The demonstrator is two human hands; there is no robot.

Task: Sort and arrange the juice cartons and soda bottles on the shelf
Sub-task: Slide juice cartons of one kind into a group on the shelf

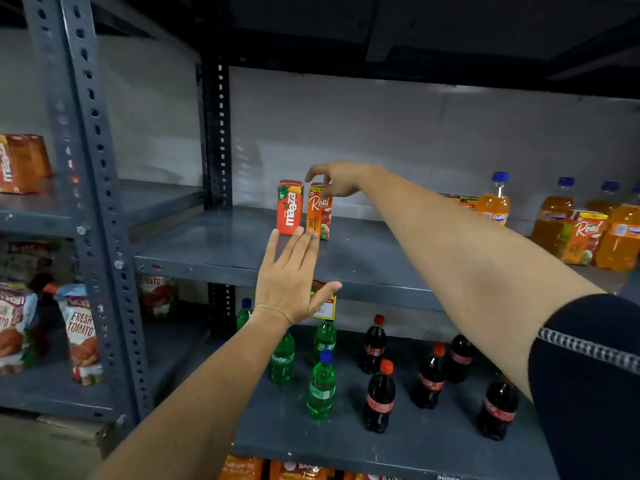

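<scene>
Juice cartons: red Maaza carton and orange Real carton stand upright side by side on the middle shelf, touching or nearly so, Real at 3 o'clock of Maaza. Right hand is over the Real carton top, fingertips pinching its upper edge; grasping it, as far as I can tell. Left hand is flat and spread, holding nothing, fingertips just in front of the two carton bases; can't tell if they touch.

Far end of the same shelf, at 3 o'clock: orange Fanta bottles with blue caps, another Real carton among them, leaning slightly.

Lower shelf, 6 o'clock of the cartons: green Sprite bottles on its 9 o'clock side, dark cola bottles with red caps on its 3 o'clock side, all upright, loosely scattered.

Next bay at 9 o'clock: tomato pouches low, a wrapped Maaza pack above.
</scene>
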